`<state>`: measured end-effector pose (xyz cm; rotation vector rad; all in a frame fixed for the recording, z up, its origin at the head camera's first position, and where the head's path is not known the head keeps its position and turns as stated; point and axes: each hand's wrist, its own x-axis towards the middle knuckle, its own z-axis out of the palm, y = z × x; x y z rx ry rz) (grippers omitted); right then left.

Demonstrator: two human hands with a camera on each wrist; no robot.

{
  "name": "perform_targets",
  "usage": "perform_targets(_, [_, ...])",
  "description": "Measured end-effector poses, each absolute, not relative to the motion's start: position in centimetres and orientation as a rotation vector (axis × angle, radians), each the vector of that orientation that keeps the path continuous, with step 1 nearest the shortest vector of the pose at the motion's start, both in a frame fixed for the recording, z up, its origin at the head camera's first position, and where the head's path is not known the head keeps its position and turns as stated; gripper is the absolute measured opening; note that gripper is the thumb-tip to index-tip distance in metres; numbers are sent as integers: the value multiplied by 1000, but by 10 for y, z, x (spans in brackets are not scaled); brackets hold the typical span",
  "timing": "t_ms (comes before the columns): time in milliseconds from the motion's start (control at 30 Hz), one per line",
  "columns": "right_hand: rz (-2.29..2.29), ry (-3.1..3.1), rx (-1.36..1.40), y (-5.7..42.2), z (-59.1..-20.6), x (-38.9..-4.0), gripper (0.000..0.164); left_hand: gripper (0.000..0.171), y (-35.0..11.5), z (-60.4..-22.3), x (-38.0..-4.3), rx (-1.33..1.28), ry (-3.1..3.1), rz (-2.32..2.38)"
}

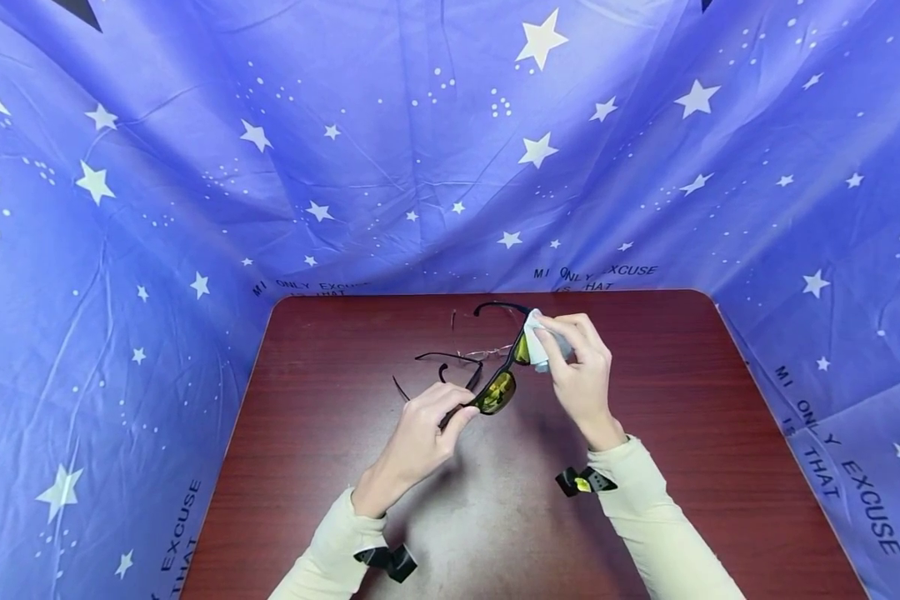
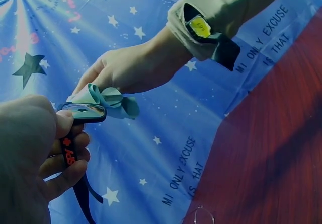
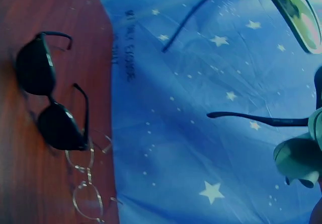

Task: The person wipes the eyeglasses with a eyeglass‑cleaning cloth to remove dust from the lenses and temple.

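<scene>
Yellow-lensed glasses (image 1: 498,393) with a black frame are held above the table, tilted. My left hand (image 1: 420,429) grips them at one end, by the hinge; in the left wrist view its thumb lies against the frame, and a black temple (image 2: 69,151) with red lettering passes by its curled fingers. At the other end, my right hand (image 1: 583,367) pinches a pale green-white cloth (image 1: 536,343) against the far lens, hiding much of that lens. The cloth (image 2: 113,99) hangs in folds below the right fingers.
Black sunglasses (image 3: 35,68) rest on the reddish-brown table (image 1: 690,433), partly behind the held pair in the head view. Beside them lie thin wire-rimmed glasses (image 3: 89,175). A blue star-printed curtain (image 1: 412,167) encloses the table's back and sides.
</scene>
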<state>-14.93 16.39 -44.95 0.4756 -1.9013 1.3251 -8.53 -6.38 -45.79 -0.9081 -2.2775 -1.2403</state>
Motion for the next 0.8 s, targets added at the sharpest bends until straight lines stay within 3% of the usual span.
perform_targets(233, [1331, -1873, 651, 158, -461, -141, 31, 6, -65, -458, -86, -884, -2292, -1273])
perform_targets(500, [1338, -1947, 464, 166, -455, -153, 23, 7, -64, -459, -86, -906, -2261, -1266])
perform_targets(800, [1328, -1913, 699, 162, -462, -141, 32, 6, -64, -462, -88, -896, -2266, -1254])
